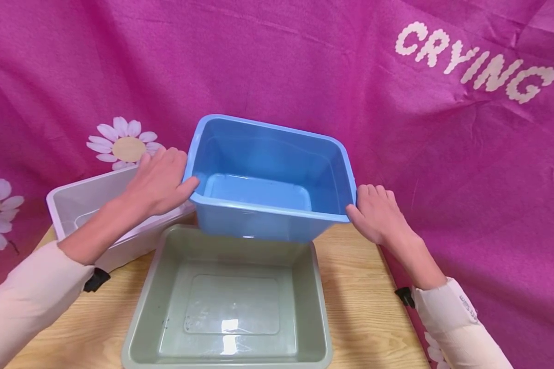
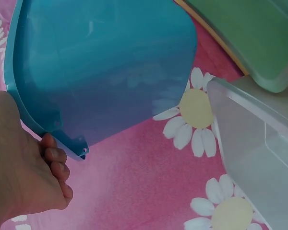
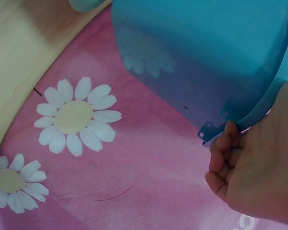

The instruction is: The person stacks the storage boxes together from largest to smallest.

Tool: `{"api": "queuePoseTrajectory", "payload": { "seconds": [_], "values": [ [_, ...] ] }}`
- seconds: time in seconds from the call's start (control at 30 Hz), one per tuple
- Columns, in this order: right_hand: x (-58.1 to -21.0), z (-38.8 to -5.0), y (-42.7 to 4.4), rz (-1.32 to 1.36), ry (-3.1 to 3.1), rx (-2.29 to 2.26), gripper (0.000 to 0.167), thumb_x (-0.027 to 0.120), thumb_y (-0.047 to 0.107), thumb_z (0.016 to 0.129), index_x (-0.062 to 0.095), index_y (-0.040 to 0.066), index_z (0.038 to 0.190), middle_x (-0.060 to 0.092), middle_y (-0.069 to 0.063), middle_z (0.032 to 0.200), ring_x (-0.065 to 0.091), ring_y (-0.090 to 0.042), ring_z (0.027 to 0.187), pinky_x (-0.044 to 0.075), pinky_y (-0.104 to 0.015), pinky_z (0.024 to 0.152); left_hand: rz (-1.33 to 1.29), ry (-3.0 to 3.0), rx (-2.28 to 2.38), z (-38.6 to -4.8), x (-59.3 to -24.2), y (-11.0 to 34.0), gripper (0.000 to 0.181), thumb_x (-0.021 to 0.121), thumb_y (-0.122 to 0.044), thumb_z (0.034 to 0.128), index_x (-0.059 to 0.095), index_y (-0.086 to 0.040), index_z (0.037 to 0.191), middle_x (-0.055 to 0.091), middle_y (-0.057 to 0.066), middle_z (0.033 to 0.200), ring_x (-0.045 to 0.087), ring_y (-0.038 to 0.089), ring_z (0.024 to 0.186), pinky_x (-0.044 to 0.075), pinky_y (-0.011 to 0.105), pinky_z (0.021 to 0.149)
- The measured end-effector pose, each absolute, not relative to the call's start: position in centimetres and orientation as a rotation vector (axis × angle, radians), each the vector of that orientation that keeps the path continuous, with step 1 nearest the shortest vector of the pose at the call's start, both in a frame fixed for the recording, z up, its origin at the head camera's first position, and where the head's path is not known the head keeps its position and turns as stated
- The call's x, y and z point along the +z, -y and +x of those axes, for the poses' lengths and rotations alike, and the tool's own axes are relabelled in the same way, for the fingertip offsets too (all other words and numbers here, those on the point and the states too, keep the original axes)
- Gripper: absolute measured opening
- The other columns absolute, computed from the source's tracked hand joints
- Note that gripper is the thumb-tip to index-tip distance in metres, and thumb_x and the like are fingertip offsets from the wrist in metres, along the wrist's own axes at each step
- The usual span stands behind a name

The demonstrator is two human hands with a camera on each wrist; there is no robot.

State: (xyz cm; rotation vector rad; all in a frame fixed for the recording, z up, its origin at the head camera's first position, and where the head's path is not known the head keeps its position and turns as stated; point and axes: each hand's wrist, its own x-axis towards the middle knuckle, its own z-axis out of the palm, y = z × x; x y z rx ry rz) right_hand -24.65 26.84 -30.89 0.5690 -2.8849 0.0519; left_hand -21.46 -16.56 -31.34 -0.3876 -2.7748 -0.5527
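A blue plastic bin [image 1: 258, 148] is held up above the far part of the table, its open top tilted toward me. My left hand [image 1: 159, 179] grips its left rim, thumb over the edge; in the left wrist view the fingers [image 2: 57, 163] curl under the lip. On the opposite side my right hand [image 1: 378, 212] grips the right rim the same way, with its fingers [image 3: 221, 153] tucked beneath the lip. Below and nearer to me, a grey-green bin [image 1: 233, 302] sits on the table. Nothing is visible inside either bin.
A pale white-lilac bin [image 1: 134, 246] stands at the left, partly behind my left forearm. The wooden table [image 1: 364, 302] ends at the right beside a magenta cloth [image 1: 268, 61] with daisies and lettering, which hangs behind everything.
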Motion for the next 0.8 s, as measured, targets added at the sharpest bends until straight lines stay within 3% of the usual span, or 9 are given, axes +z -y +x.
{"api": "queuePoseTrajectory", "payload": {
  "seconds": [0.43,0.5,0.6,0.63,0.7,0.8],
  "values": [
    [-30.4,-21.8,-26.9,0.613,2.823,0.03,0.018,0.043,0.021,0.086,0.042,0.004,0.08,0.043,-0.012,0.077,0.046,-0.035,0.08,0.035,-0.049,0.074,-0.418,2.742,-0.498,-19.1,-31.2,16.6,0.019,0.054,-0.023,0.0881,0.049,-0.005,0.086,0.046,0.011,0.079,0.047,0.031,0.082,0.032,0.047,0.073],
    [-30.4,-21.4,-26.9,0.606,2.826,0.033,0.024,0.043,0.022,0.088,0.047,-0.001,0.088,0.049,-0.018,0.085,0.049,-0.04,0.089,0.036,-0.052,0.079,-0.411,2.737,-0.51,-18.7,-31.2,16.6,0.019,0.055,-0.022,0.0877,0.049,-0.004,0.086,0.047,0.011,0.08,0.047,0.031,0.082,0.032,0.047,0.075],
    [-30.4,-20.7,-26.9,0.583,2.851,0.048,0.041,0.043,0.024,0.09,0.05,-0.011,0.11,0.054,-0.031,0.114,0.046,-0.05,0.114,0.033,-0.059,0.092,-0.404,2.73,-0.524,-18.2,-31.2,16.6,0.019,0.056,-0.021,0.0874,0.05,-0.003,0.088,0.048,0.011,0.082,0.047,0.03,0.083,0.031,0.046,0.076],
    [-30.4,-20.5,-26.9,0.58,2.854,0.052,0.042,0.043,0.024,0.091,0.05,-0.012,0.111,0.052,-0.032,0.121,0.044,-0.051,0.118,0.032,-0.06,0.094,-0.407,2.728,-0.521,-18.0,-31.2,16.6,0.019,0.056,-0.021,0.0874,0.05,-0.003,0.088,0.048,0.011,0.082,0.046,0.031,0.083,0.031,0.045,0.076],
    [-30.5,-20.0,-26.9,0.585,2.842,0.056,0.037,0.043,0.023,0.09,0.051,-0.01,0.105,0.054,-0.031,0.118,0.047,-0.05,0.114,0.034,-0.058,0.091,-0.411,2.729,-0.516,-17.7,-31.3,16.7,0.019,0.056,-0.02,0.0874,0.051,-0.002,0.089,0.048,0.011,0.082,0.046,0.03,0.082,0.031,0.044,0.075],
    [-30.5,-19.5,-26.8,0.612,2.803,0.05,0.02,0.044,0.021,0.088,0.047,0.002,0.085,0.053,-0.019,0.09,0.051,-0.041,0.092,0.036,-0.052,0.08,-0.415,2.737,-0.516,-17.3,-31.3,16.8,0.018,0.057,-0.02,0.0868,0.05,-0.004,0.087,0.045,0.009,0.079,0.046,0.029,0.078,0.031,0.042,0.071]
  ]
}}
